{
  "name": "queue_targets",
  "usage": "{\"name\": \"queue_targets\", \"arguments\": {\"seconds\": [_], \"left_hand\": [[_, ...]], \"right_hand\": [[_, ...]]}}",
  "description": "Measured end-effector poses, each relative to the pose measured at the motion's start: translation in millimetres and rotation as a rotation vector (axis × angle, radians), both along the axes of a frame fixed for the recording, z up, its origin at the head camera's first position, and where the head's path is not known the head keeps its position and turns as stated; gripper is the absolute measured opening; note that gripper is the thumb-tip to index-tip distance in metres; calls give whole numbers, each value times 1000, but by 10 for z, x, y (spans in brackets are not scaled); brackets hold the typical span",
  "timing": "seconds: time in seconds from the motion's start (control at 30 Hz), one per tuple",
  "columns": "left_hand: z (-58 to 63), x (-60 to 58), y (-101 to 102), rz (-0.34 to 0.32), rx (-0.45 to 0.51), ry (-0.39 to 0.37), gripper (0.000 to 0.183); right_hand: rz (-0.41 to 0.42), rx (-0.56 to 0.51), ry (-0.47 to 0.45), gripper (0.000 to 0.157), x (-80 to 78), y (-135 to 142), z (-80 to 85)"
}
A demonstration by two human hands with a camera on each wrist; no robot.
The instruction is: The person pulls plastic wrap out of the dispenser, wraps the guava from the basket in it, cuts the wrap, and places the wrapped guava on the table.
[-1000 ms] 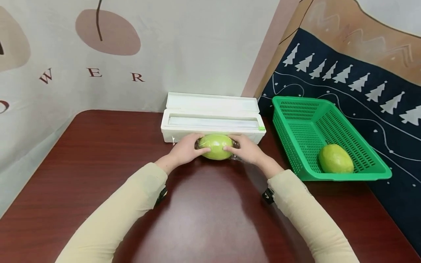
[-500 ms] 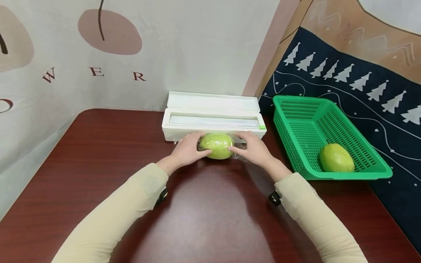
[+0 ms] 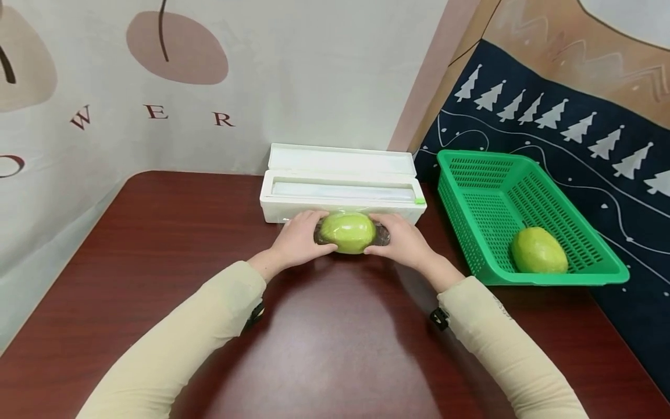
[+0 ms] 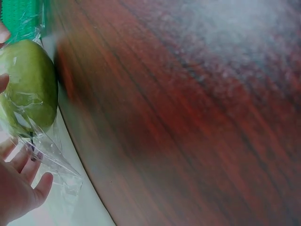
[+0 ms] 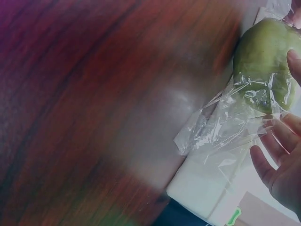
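A yellow-green oval fruit point(image 3: 348, 233), wrapped in clear cling film point(image 5: 218, 125), lies sideways against the front of the white wrap dispenser point(image 3: 293, 210). My left hand point(image 3: 298, 240) holds its left end, fingers along the back edge and thumb at the front. Around the right end, my right hand point(image 3: 402, 240) has its fingers behind and its thumb at the lower front. Loose film sticks out past both ends between my hands and the fruit, as both wrist views show. Each wrist view also catches a part of the other hand at the fruit's far end.
The dispenser's lid point(image 3: 342, 157) stands up at the back, against the wall cloth. A green plastic basket point(image 3: 487, 273) with a second, similar fruit point(image 3: 539, 250) sits to the right. Brown wood-grain table point(image 3: 324, 349) spreads in front of my hands.
My right hand drew back slightly from the fruit's right end, then closed in on it again. My left hand stays at the left end. The fruit has hardly moved.
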State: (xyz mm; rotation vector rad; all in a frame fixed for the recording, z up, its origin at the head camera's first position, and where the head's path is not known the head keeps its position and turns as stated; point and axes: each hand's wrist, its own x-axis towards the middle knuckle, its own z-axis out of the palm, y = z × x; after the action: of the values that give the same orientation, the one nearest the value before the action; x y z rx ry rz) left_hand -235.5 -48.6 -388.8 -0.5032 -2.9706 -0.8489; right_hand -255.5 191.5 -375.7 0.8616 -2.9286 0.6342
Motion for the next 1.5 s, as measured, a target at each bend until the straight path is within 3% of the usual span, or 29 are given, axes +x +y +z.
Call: {"name": "queue_targets", "arguments": {"seconds": [1.2,1.5], "left_hand": [[-9,39,26,-12,-35,27,68],[-28,1,-3,-64,-42,79,64]], "right_hand": [[21,13,35,69,49,26,-13],[34,13,77,64,70,-34,-14]]}}
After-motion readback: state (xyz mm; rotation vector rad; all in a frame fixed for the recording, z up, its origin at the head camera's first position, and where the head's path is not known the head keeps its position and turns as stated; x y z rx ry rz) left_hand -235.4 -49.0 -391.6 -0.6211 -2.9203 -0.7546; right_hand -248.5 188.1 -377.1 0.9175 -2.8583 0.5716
